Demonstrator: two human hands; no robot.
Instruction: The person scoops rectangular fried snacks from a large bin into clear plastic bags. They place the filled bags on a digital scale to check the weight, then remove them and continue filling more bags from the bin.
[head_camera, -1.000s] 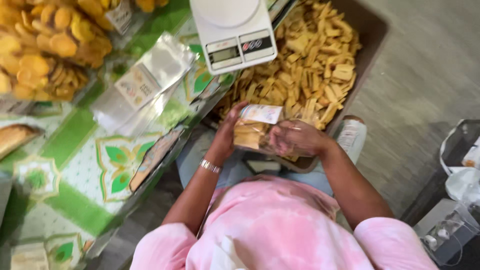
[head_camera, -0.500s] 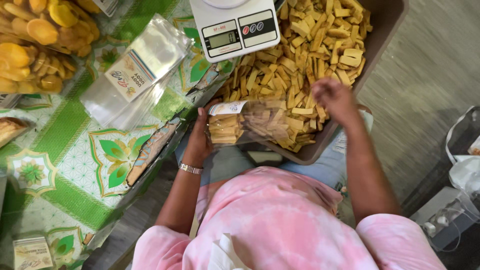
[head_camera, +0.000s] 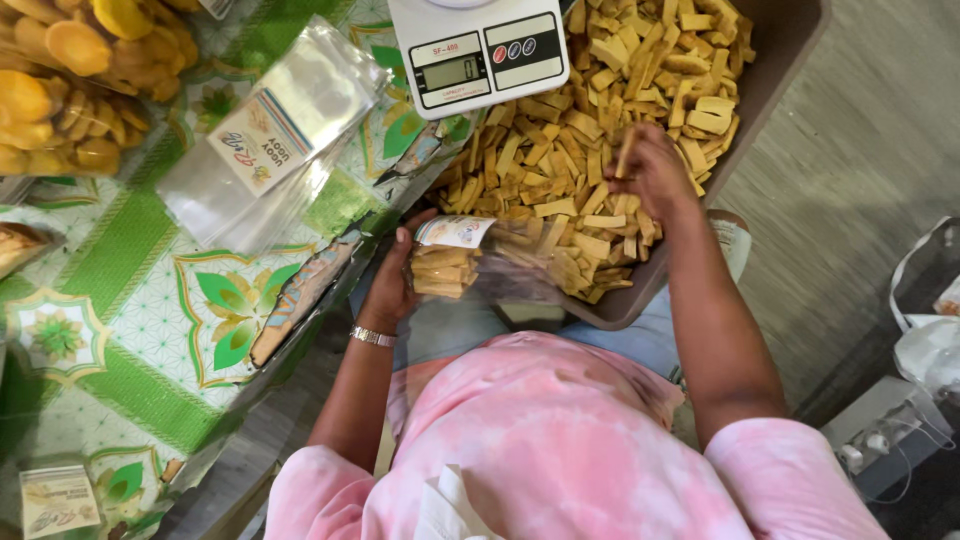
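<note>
Partly cropped scale (head_camera: 478, 50), glare-blurred bag (head_camera: 480, 262)

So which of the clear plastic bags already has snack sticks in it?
The clear bag in the left hand; the stack of bags on the table lies flat and empty.

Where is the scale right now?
In the head view the scale sits at the top centre, on the table's edge, touching the left side of the brown tray of snack sticks, up-left of the right hand.

The scale (head_camera: 478, 50) and brown tray (head_camera: 790, 40) are cut off by the top edge.
</note>
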